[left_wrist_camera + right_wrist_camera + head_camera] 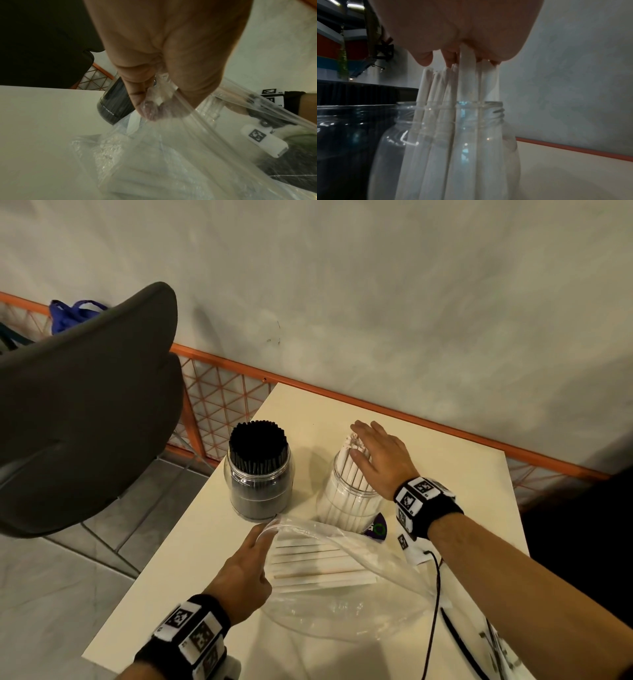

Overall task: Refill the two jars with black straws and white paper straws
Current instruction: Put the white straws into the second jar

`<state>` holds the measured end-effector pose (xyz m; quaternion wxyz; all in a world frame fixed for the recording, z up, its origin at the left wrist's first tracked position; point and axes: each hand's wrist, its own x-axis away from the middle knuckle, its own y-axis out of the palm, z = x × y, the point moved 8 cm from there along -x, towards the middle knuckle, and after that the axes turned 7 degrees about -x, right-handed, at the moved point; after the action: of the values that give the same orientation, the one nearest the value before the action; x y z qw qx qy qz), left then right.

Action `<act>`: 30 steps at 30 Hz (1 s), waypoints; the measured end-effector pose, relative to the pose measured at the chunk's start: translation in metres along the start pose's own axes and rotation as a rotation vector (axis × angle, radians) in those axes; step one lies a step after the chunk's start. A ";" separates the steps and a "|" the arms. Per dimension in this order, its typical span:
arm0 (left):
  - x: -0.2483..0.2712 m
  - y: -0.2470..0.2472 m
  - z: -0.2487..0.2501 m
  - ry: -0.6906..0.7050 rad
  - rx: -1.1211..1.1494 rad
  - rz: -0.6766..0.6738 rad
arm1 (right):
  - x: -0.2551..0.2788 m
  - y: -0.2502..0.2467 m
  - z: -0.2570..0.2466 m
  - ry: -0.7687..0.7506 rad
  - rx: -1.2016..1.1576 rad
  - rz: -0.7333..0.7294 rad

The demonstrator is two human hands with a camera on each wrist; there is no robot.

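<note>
The right hand (pixel 380 458) lies flat across the tops of the white paper straws (pixel 447 121), fingers spread and gripping nothing, palm pressing them down into the clear jar (pixel 346 501) at the back right of the table (pixel 191 546). The left hand (pixel 245 570) is nearer the front edge, thumb and fingers pinched on the mouth of a clear plastic bag (pixel 342 604); the left wrist view shows the film bunched between them. A few more white straws (pixel 318 566) lie loose inside that bag.

The 2nd jar (pixel 258 481), just left of the first, is packed with black straws (pixel 257 443) and looks finished, so I judge the white jar is the only 1 left to top up.

What worries me is the press. The white straws lean at different angles in the right wrist view, and a hard push could crumple the paper ones or tip the light jar toward the black jar. The bag is slack and open, so a tug from the left could spill the remaining straws onto the table. A black cable (pixel 435 604) trails close by on the right and could snag a wrist.
</note>
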<state>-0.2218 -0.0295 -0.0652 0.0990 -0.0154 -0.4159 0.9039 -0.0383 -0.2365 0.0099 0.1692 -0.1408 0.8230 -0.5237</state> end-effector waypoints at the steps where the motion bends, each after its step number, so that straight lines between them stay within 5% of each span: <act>1: 0.000 0.000 -0.001 -0.010 -0.003 -0.004 | -0.003 0.002 0.004 0.036 0.003 -0.025; 12: 0.002 -0.001 0.002 -0.066 0.000 -0.036 | -0.015 0.004 -0.002 0.207 -0.022 -0.195; 17: -0.001 0.001 0.000 -0.048 -0.006 -0.053 | 0.005 -0.059 -0.077 -0.004 -0.291 0.046; 20: -0.002 0.002 0.000 -0.054 0.015 -0.046 | 0.048 -0.053 -0.143 -0.037 -0.599 -0.262; 24: -0.002 0.005 0.005 -0.067 0.021 -0.066 | 0.095 0.044 -0.156 -0.029 -0.270 -0.690; 30: 0.003 0.014 0.016 -0.081 0.057 -0.121 | 0.096 0.124 -0.119 -0.065 0.362 -0.592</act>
<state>-0.2289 -0.0494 -0.0652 0.1370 0.0492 -0.3940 0.9075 -0.1826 -0.1280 -0.0687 0.0586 -0.3577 0.6342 -0.6829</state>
